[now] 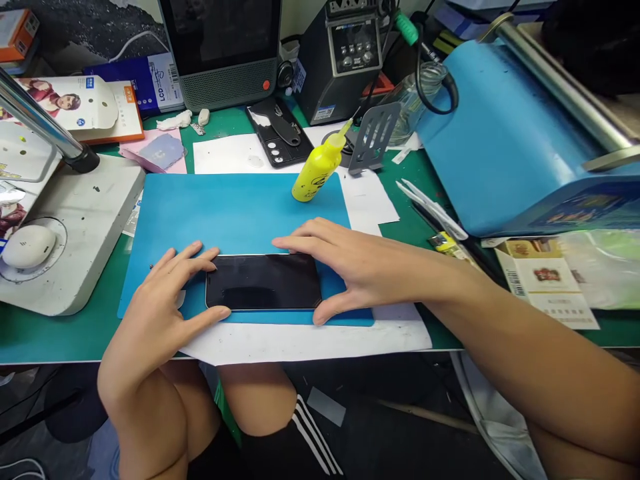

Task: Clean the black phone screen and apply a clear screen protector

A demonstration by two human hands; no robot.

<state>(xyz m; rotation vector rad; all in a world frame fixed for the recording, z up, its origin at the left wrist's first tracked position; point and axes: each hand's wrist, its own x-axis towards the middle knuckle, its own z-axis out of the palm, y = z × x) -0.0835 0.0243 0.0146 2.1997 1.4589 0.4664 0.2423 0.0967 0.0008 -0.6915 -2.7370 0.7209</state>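
Observation:
A black smartphone [263, 281] lies screen-up and lengthwise on a blue work mat [235, 210] near the table's front edge. My left hand [167, 293] grips its left end, thumb on the near edge and fingers on the far edge. At the phone's right end, my right hand [350, 267] holds it the same way, fingers reaching over the top edge and thumb at the lower right corner. Both hands are closed round the phone, which rests flat on the mat.
A yellow squeeze bottle [317, 170] lies tilted at the mat's far edge. A microscope base [75, 227] stands at the left, a blue roll dispenser [515, 133] at the right. Behind are a soldering station [345, 60], a grey stand [373, 137], tweezers [433, 207] and boxes.

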